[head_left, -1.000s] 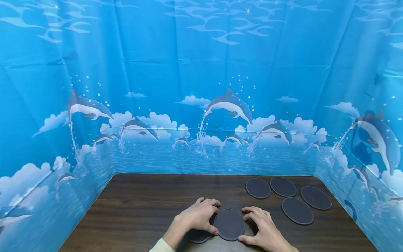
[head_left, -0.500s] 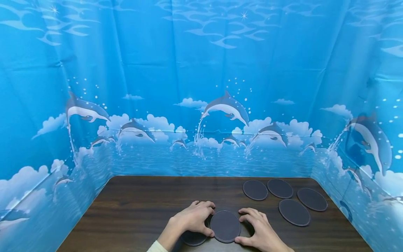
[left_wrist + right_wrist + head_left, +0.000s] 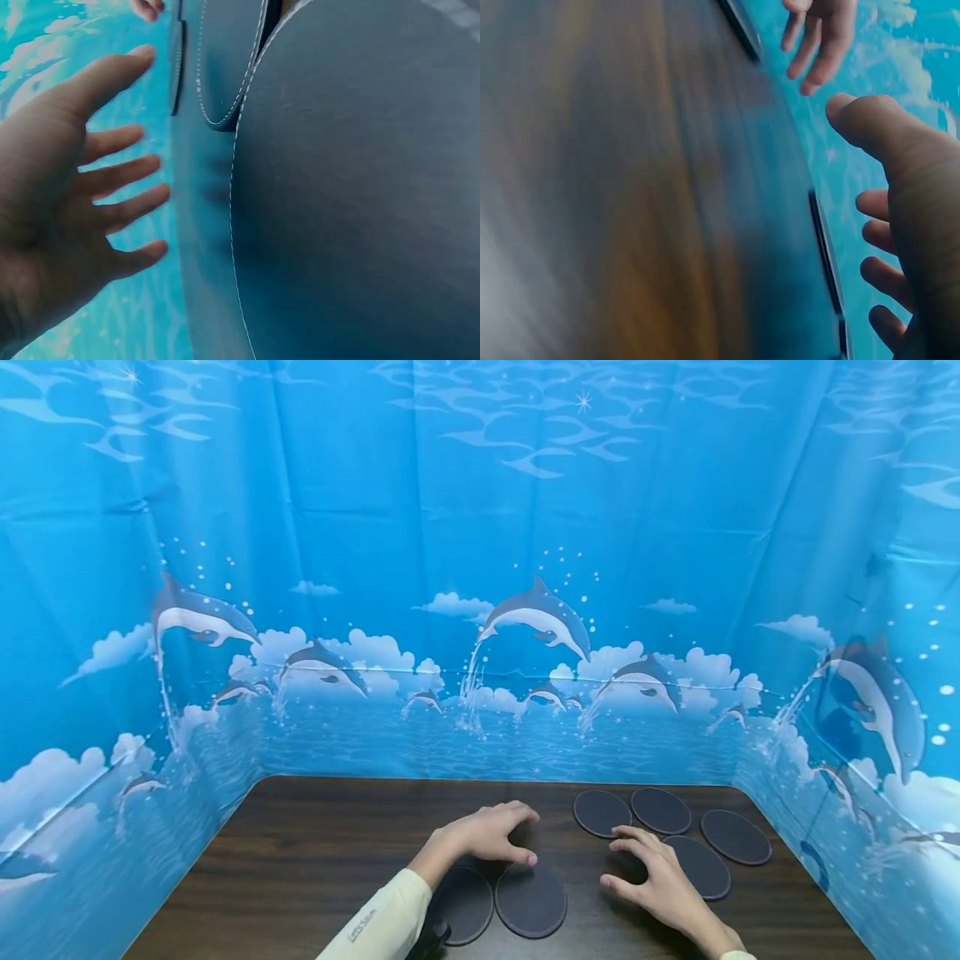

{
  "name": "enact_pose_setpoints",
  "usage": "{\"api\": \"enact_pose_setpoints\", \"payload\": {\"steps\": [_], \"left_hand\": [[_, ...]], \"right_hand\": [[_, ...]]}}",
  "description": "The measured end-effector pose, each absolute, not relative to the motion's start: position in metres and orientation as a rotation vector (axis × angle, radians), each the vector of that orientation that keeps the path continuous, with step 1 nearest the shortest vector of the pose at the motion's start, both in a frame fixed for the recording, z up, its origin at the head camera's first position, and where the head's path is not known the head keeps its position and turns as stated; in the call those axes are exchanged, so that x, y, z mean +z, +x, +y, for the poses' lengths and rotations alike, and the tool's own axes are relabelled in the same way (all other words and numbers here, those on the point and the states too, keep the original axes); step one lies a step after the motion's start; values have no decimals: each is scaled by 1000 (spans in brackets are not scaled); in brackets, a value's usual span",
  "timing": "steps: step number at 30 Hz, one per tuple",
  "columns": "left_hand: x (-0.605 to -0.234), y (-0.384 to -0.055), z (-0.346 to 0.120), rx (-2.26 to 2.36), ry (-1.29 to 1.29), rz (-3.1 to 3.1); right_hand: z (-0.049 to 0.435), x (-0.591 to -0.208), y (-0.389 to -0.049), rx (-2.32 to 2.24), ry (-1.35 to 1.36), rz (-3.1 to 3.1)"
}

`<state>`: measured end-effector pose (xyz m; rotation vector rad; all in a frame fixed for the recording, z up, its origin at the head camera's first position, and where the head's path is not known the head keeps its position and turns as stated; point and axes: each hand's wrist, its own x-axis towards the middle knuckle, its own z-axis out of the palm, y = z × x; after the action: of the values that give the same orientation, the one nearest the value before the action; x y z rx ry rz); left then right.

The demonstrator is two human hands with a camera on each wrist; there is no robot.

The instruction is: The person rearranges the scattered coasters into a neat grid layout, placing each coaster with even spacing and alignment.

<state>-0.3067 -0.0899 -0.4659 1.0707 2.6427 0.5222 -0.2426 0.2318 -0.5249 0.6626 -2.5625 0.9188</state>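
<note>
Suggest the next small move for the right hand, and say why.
I'd probably ease the right hand onto the nearest disc of the far-right group. The hand is empty and, in the head view, overlaps that disc's edge. The left front disc and right front disc already lie side by side, with the left hand empty near them.

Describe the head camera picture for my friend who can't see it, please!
A person's bare left hand and bare right hand, both empty, hover over a dark brown wood-grain table. Six flat, round, dark grey discs lie on it, before a bright blue dolphin-print curtain.
</note>
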Motion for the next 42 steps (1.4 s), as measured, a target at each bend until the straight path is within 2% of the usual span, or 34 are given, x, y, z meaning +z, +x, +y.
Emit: {"api": "enact_pose_setpoints", "payload": {"steps": [6, 15, 24, 30, 42], "left_hand": [[-466, -331, -56, 486, 1037, 2739], [-486, -353, -20, 406, 808, 2778], [-496, -364, 7, 291, 644, 2808], [-514, -377, 12, 302, 630, 2841], [-490, -359, 12, 432, 727, 2854]], "right_hand": [[256, -520, -264, 803, 515, -2683], [267, -518, -293, 645, 433, -2844], [263, -523, -299, 637, 376, -2943], [257, -527, -300, 674, 363, -2956], [245, -528, -303, 901, 258, -2834]]}}
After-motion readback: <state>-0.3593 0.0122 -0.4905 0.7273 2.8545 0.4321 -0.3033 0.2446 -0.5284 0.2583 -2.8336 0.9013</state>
